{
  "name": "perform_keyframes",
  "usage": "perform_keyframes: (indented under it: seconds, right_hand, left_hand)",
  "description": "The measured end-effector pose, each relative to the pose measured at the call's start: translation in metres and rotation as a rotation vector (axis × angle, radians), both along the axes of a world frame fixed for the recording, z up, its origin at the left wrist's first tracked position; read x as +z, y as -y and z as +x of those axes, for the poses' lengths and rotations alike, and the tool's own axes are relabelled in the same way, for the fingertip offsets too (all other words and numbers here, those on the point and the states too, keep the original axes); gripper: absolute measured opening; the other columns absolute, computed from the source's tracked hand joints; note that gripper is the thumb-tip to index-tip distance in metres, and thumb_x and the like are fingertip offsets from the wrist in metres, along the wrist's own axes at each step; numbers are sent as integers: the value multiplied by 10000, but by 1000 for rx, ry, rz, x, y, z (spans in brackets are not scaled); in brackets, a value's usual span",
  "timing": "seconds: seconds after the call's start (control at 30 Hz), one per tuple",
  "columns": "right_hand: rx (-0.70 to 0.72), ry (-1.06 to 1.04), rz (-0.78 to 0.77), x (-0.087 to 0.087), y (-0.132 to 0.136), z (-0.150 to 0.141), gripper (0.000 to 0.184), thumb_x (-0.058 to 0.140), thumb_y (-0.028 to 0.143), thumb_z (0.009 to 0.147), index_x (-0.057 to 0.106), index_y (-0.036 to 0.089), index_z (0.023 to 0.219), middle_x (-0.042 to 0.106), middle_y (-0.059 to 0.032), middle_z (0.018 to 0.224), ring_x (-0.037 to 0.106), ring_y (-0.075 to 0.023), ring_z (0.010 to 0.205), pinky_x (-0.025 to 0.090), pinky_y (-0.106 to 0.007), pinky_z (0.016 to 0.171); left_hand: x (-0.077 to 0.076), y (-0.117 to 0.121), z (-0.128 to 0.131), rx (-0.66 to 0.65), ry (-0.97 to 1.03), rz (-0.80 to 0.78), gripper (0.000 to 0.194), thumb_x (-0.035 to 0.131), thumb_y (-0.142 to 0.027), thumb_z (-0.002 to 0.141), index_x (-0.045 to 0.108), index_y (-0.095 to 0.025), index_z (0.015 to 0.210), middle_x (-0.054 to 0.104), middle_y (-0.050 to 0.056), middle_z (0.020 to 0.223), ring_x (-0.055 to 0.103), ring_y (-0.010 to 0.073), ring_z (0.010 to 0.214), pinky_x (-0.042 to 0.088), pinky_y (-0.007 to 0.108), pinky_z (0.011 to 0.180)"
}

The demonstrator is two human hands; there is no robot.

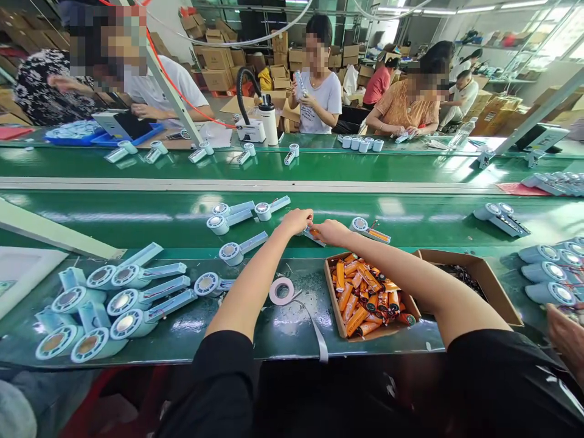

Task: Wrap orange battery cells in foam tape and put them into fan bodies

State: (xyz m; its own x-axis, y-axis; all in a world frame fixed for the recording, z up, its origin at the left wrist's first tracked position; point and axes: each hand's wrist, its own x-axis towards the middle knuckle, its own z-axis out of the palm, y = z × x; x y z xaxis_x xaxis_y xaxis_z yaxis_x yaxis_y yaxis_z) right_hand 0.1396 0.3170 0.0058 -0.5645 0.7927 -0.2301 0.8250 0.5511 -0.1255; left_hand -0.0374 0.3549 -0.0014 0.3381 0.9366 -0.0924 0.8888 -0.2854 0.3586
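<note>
My left hand is closed at the head end of a light-blue handheld fan casing; its fingers hide most of the head. From the right, my right hand reaches the same fan casing, fingers closed on its handle. An orange battery shows in that handle, partly under the right fingertips. To the right of the hands lies another fan casing with an orange strip in its handle. A cardboard box full of orange batteries stands below my right forearm.
A tape roll with a loose strip lies between my arms. Several fan casings are grouped at the left, more at the right. A second box holds small dark parts. A co-worker's hand is at the right edge; people sit across the belt.
</note>
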Motion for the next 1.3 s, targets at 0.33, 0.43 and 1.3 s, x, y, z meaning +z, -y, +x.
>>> perform_keyframes:
  seconds: [0.33, 0.43, 1.3]
  right_hand:
    - [99, 109, -20, 1, -13, -13, 403, 491, 374, 1017, 749, 223, 1287, 745, -146, 1303, 708, -299, 1203, 540, -383, 995]
    - [109, 97, -3, -3, -11, -9, 409, 446, 349, 1039, 749, 228, 1287, 729, -131, 1343, 693, -285, 1235, 528, -368, 1017]
    - [-74, 45, 37, 16, -2, 79, 452, 478, 396, 1056, 646, 253, 1451, 748, -100, 1344, 732, -303, 1156, 539, -365, 965]
  left_hand:
    - [7, -14, -70, 314, -148, 225, 635, 694, -496, 899, 589, -122, 1402, 588, 234, 1450, 400, 440, 1443, 222, 642, 1230]
    - [5, -13, -90, 295, -229, 208, 528, 697, -398, 870, 658, -133, 1325, 620, 201, 1376, 503, 389, 1353, 215, 590, 1258]
    - [106, 142, -177, -134, -346, 292, 331, 747, -523, 793, 827, -203, 832, 626, 116, 1353, 452, 363, 1375, 309, 547, 1257]
